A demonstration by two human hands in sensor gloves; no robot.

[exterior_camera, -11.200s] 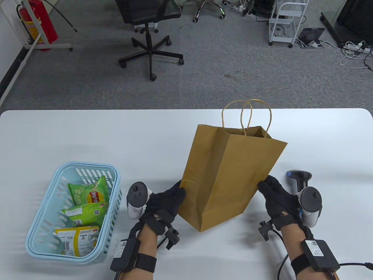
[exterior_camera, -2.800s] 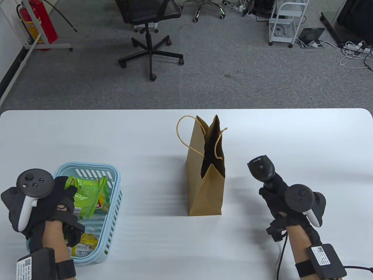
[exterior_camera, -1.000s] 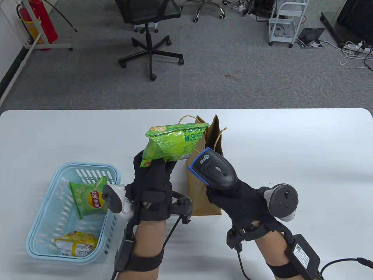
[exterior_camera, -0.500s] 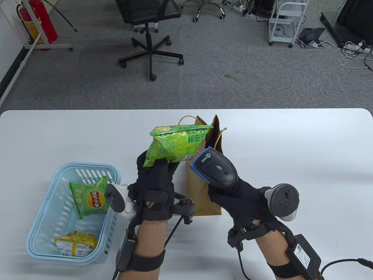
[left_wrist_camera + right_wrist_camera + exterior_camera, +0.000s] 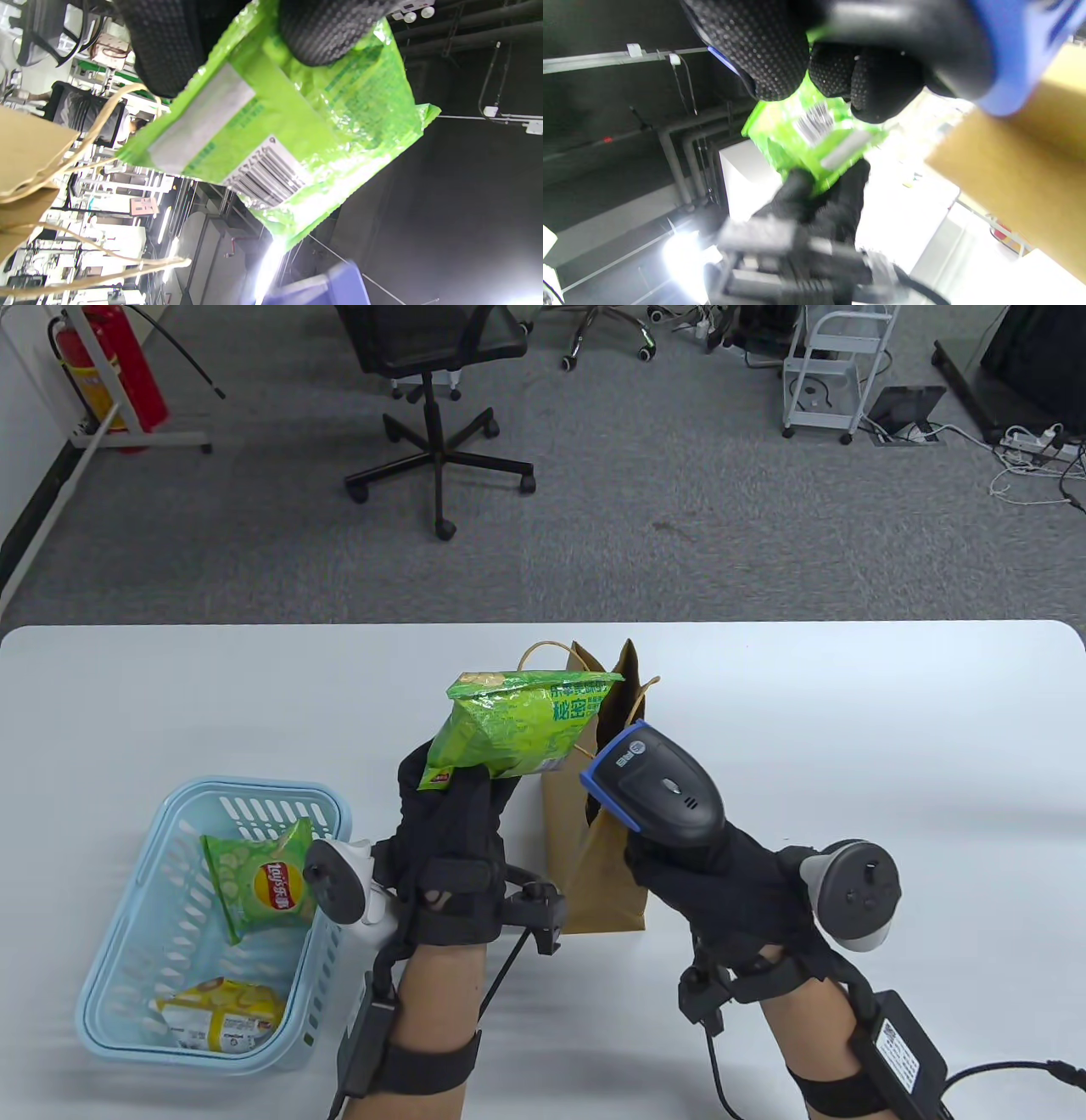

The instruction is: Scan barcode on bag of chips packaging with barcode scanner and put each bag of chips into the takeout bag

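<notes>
Black dotted gloves (image 5: 454, 848), bare forearms, black wrist straps, cabled boxes, 2 grey-white trackers.

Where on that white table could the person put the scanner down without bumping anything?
Bare table lies right of the takeout bag, out to the far-right corner, and along the back edge behind the blue basket. The middle is crowded: the left hand grips the chips bag and the right hand holds the scanner beside the takeout bag.

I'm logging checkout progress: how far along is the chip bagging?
Done: no bag visibly packed. In hand: left hand holds a green chip bag, right hand aims the scanner at it. Left: drop it into the paper bag, then two bags in the basket.
</notes>
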